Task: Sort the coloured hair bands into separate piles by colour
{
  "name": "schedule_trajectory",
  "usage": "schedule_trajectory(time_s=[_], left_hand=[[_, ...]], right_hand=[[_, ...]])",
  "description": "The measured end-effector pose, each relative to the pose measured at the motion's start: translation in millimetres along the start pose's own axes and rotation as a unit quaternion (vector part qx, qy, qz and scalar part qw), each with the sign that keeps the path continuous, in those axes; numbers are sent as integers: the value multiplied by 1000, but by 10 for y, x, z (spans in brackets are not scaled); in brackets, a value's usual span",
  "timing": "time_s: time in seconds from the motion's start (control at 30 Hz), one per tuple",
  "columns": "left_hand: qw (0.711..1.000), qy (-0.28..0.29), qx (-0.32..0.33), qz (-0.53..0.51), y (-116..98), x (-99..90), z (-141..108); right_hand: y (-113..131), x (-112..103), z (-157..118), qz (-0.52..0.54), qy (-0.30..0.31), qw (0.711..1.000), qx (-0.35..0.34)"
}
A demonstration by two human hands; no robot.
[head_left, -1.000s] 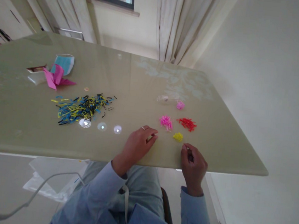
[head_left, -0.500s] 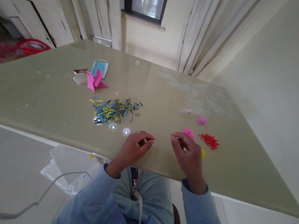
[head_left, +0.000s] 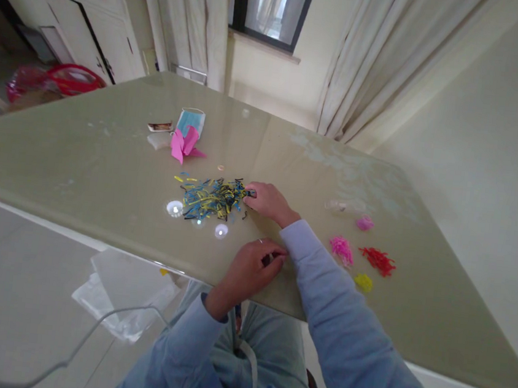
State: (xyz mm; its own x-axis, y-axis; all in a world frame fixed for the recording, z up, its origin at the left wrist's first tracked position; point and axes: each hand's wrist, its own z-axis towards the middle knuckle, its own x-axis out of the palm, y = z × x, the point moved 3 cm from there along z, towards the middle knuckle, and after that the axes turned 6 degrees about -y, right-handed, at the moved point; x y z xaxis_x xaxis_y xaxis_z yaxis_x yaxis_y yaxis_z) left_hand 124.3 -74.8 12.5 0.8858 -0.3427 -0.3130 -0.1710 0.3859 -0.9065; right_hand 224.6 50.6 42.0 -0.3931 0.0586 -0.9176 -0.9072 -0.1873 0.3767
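Observation:
A loose pile of small blue, yellow and black rubber bands (head_left: 212, 198) lies on the table. At its right edge my right hand (head_left: 268, 201) reaches in, thumb and fingers pinched on dark bands there. My left hand (head_left: 253, 269) rests near the table's front edge, below the pile. Its thumb and forefinger are pressed together, and whatever they hold is too small to make out. To the right of my right forearm are little heaps of pink bands (head_left: 342, 250), red bands (head_left: 376, 261) and yellow bands (head_left: 363, 283).
A pink folded paper (head_left: 185, 144) and a blue face mask (head_left: 191, 123) lie behind the pile, beside a small wrapper (head_left: 160, 127). A purple clump (head_left: 365, 222) and a clear plastic piece (head_left: 338, 205) sit at right. A cable (head_left: 102, 316) runs below the table's front edge.
My right hand has gone from the right-hand heaps across to the mixed pile and pinches at its edge. My left hand stays pinched near the front edge. The view has shifted slightly.

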Motion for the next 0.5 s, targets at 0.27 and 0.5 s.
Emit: schedule_trajectory(time_s=[0.27,0.5], left_hand=[[1000,-5,-6,-15,-13,-9,-4],[999,-14,-15,-30,-2,-10,-5]], right_hand=[[-90,29,-33,25,-17,1000,5],[-115,35,-107,90,-24,996,4]])
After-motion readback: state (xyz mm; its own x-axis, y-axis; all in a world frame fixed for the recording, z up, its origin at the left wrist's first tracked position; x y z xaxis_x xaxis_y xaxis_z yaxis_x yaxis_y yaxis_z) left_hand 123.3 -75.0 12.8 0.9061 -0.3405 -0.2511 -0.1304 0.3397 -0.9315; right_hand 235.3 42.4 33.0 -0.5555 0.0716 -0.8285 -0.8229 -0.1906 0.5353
